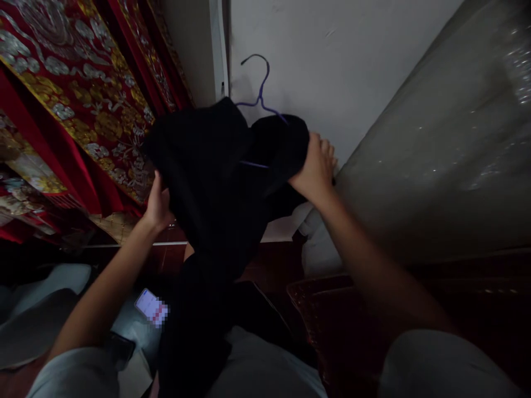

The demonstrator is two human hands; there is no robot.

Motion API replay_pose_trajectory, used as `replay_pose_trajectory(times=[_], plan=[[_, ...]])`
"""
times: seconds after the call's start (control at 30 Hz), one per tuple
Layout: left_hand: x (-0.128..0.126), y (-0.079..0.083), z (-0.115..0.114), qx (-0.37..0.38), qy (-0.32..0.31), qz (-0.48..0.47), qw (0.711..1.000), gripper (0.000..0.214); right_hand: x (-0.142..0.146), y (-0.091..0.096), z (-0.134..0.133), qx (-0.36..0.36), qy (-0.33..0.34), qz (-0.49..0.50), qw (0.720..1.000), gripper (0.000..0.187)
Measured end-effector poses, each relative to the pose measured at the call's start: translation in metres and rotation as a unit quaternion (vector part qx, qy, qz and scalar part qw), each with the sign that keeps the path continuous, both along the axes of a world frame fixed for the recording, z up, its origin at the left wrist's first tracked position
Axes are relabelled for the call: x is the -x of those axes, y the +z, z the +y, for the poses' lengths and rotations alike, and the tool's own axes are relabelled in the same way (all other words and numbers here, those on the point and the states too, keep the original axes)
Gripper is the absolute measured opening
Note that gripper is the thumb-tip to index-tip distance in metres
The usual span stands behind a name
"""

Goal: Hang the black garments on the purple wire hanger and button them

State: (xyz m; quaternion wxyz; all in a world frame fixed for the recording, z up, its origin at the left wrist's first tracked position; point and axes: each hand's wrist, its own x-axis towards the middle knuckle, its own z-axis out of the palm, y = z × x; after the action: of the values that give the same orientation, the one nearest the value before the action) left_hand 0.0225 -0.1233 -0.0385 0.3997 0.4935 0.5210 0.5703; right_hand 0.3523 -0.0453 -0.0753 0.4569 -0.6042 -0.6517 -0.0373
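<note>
A black garment [207,166] hangs in front of me on a thin purple wire hanger [260,98]. The hook of the hanger sticks up above the collar, and a bit of its lower bar shows through the neck opening. My left hand [160,207] grips the garment's left side, with the thumb showing and the other fingers hidden behind the cloth. My right hand [317,168] is closed on the garment's right side near the shoulder, its fingers curled round the edge. The lower part of the cloth drapes down toward my lap.
Red embroidered cloth [103,110] with gold and silver patterns hangs at the left. A white wall [352,50] stands behind. Something large under clear plastic wrap [431,160] leans at the right. A lit phone [151,307] lies on a pale seat [136,331] at lower left.
</note>
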Motion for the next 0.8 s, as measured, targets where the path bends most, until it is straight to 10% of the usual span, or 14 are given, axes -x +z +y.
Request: replay_pose_trajectory(times=[0.27,0.8], plan=[[-0.033,-0.058,-0.042,0.038,0.016,-0.182,0.982,0.043,0.015,0.032,-0.012,-0.022,0.094,-0.072,0.993,0.087],[0.004,-0.077,-0.034,-0.062,0.106,-0.050,0.991,0.038,0.009,0.053,-0.032,-0.015,0.132,-0.136,0.982,0.094]])
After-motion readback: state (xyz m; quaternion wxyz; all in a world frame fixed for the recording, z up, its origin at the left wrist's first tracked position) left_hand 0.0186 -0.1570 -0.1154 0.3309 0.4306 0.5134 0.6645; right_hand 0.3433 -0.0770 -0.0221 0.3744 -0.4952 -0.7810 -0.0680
